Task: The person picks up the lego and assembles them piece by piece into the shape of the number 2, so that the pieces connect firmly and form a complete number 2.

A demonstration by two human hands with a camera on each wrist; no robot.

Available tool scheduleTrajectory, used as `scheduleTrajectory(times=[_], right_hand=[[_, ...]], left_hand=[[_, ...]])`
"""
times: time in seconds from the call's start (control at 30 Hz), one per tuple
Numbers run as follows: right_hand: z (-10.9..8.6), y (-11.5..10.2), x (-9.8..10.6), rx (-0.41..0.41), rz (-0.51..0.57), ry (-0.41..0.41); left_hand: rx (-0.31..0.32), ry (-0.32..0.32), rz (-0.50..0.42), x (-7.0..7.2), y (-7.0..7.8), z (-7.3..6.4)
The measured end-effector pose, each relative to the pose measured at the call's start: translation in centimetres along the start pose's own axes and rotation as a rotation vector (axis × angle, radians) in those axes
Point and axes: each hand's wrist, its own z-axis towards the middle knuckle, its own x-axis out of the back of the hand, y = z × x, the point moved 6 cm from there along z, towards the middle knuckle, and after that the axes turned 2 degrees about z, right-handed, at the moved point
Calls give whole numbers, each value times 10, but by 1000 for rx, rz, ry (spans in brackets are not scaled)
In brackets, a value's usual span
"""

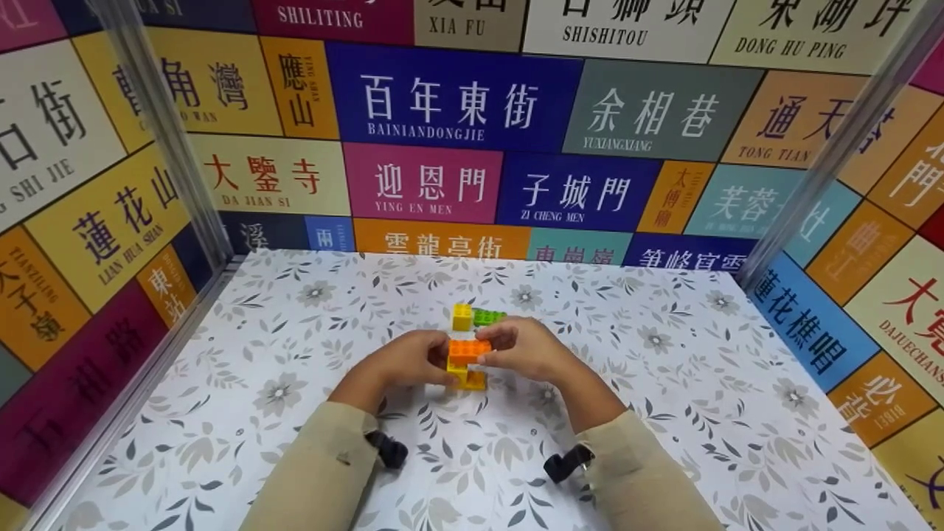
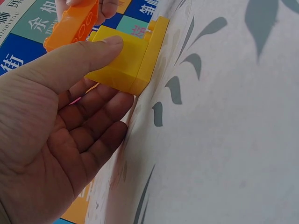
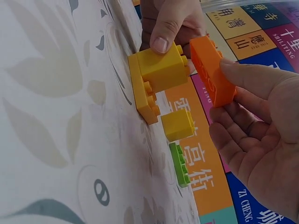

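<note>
With thumb and fingers, my left hand grips a yellow toy building block near the tabletop. This block sits on one end of a flat yellow brick, whose other studs show bare in the right wrist view. An orange toy brick is pinched by my right hand. It is held just above the yellow block's studs, slightly tilted, with a narrow gap between them in the right wrist view. Its hollow underside faces the studs.
Behind the hands, a second yellow block stands beside a green brick, which the right hand partly overlaps in the head view. The table has a leaf-patterned cover. Panels with printed signs enclose it at the back and sides.
</note>
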Motion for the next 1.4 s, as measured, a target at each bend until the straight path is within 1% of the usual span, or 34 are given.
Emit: scheduleTrajectory(times=[0.2,0.4,0.63,0.83,1.17,1.4], right_hand=[[0,2,-3,-15,-12,-4],[1,3,-6,-25,-31,-6],[1,3,-8,-31,-50,-9],[1,5,-8,-49,-60,-6],[1,6,-7,-55,-64,-10],[1,6,-7,-41,-66,-11]], left_hand=[[1,-2,-14,0,0,0],[0,5,0,1,-1,0],[-15,13,-1,2,0,-2],[9,1,11,1,-1,-2],[13,-9,-3,0,-1,-1],[17,11,-35,5,4,-4]])
